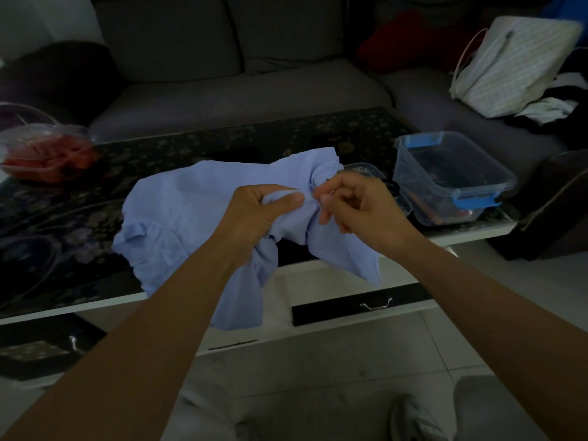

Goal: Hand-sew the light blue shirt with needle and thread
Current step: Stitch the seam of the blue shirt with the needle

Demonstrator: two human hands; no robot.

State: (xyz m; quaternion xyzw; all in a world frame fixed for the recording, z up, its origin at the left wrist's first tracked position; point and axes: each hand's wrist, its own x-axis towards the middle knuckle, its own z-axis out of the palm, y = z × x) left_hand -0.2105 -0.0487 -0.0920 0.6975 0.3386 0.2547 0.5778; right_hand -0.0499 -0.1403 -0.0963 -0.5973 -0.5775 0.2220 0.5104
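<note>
The light blue shirt (178, 211) lies bunched on the dark floral table (63, 224), part of it hanging over the front edge. My left hand (254, 214) grips a gathered fold of the cloth, thumb on top. My right hand (359, 205) is right beside it, fingertips pinching a thin needle (319, 191) at the fold. The needle shows only as a faint glint. I cannot make out the thread.
A clear plastic box with blue clips (451, 176) stands at the table's right end, a smaller clear tub (362, 170) beside it. A clear container of red things (47, 154) sits at the left. A grey sofa (241, 87) lies behind, with a striped bag (512, 65).
</note>
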